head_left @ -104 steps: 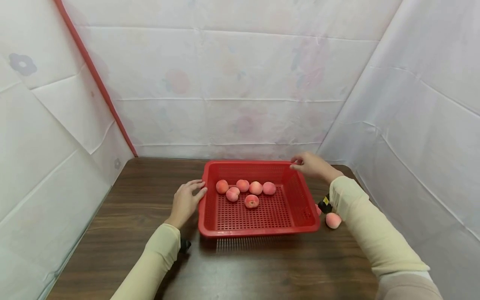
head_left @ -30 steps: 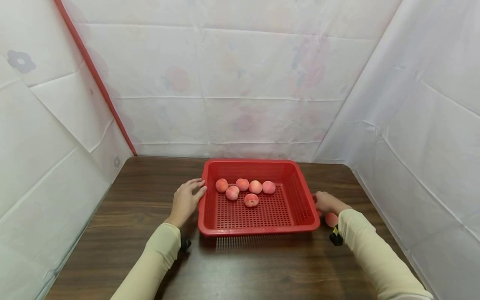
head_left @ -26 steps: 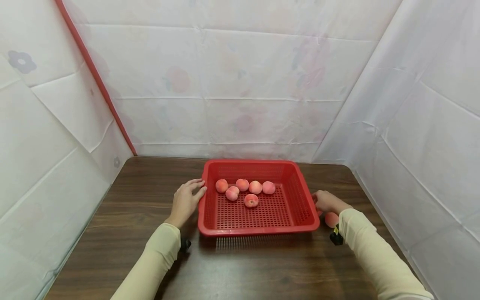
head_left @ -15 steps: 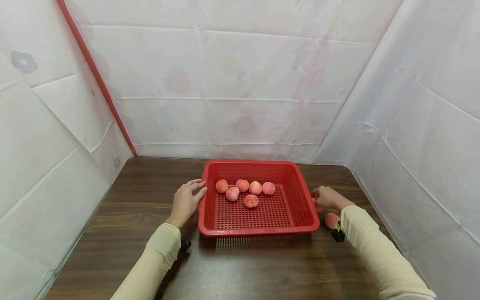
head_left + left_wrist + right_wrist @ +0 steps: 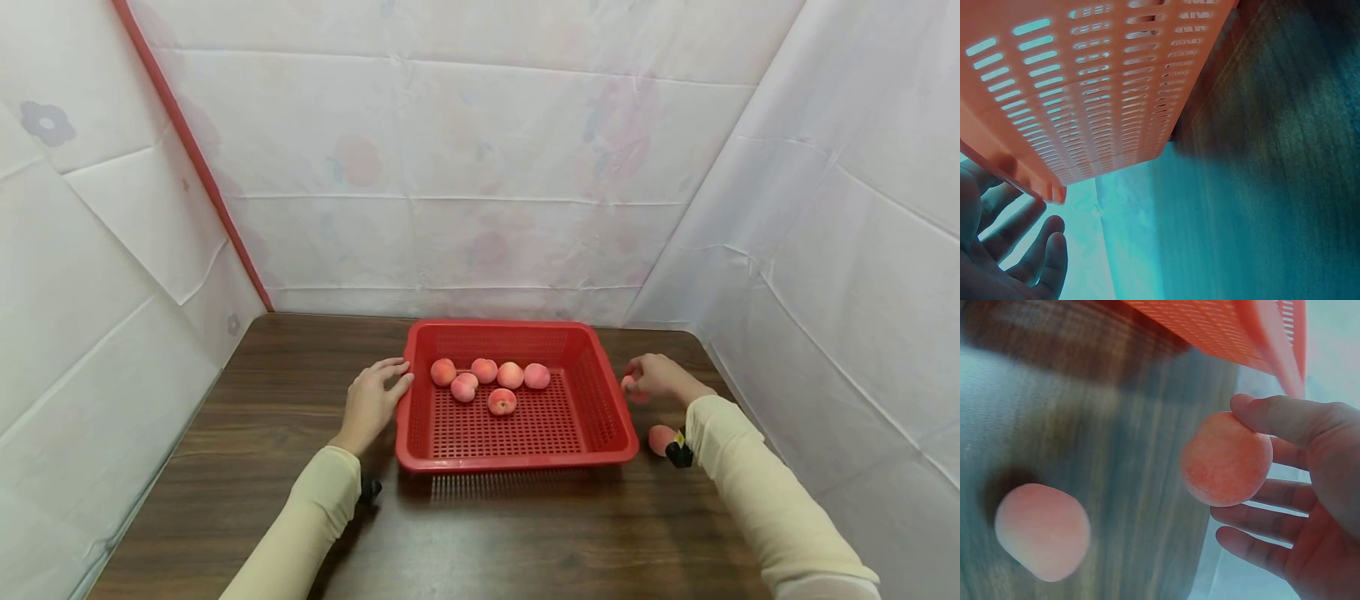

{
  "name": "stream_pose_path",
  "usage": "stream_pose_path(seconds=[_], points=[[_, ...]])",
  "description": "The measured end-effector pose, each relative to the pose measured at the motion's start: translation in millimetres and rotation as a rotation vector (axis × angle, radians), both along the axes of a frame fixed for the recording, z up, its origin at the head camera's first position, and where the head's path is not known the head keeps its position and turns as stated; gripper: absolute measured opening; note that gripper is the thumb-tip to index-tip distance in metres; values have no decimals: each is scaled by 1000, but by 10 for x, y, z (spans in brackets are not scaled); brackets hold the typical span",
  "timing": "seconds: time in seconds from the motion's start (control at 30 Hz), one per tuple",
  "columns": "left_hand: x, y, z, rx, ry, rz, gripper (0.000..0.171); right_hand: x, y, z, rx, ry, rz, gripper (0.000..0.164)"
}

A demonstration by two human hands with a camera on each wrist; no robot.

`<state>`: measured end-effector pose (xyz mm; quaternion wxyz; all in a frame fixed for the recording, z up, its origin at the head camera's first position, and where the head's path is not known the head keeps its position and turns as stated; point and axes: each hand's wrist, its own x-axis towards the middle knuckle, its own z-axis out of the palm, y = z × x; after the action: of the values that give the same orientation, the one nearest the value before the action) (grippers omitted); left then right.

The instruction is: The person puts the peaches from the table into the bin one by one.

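A red plastic basket point(image 5: 517, 462) with slotted walls stands mid-table, and several peaches point(image 5: 502, 402) lie inside it. My left hand point(image 5: 372, 404) rests at the basket's left rim, its fingers fairly straight; the left wrist view has the fingers point(image 5: 1013, 228) beneath the rim's edge. Beyond the basket's right side, my right hand point(image 5: 658, 377) pinches a peach point(image 5: 1225, 459) between thumb and fingers, off the table. Another peach point(image 5: 661, 439) lies on the table by the right wrist, partly hidden by the black wrist camera in the head view.
The dark wood table point(image 5: 510, 542) runs back to a pale patterned cloth wall point(image 5: 510, 167). Similar cloth stands along the left and right sides. A red strip point(image 5: 191, 150) runs up the left corner.
My right hand moved from above the basket's far right rim down to a peach on its right, then lifted that peach up and away. The left hand and basket stayed put.
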<state>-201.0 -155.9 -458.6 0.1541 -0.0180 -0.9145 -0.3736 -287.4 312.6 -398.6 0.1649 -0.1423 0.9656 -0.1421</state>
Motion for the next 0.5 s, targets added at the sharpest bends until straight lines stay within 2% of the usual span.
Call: stream_pose_path(seconds=[0.27,0.5], points=[[0,-1,11,-6,-4,2,36,-74,19,181,7,57,-3,30],[7,-2,11,-5,5,1,35,-92,-60,405,32,86,15,34]])
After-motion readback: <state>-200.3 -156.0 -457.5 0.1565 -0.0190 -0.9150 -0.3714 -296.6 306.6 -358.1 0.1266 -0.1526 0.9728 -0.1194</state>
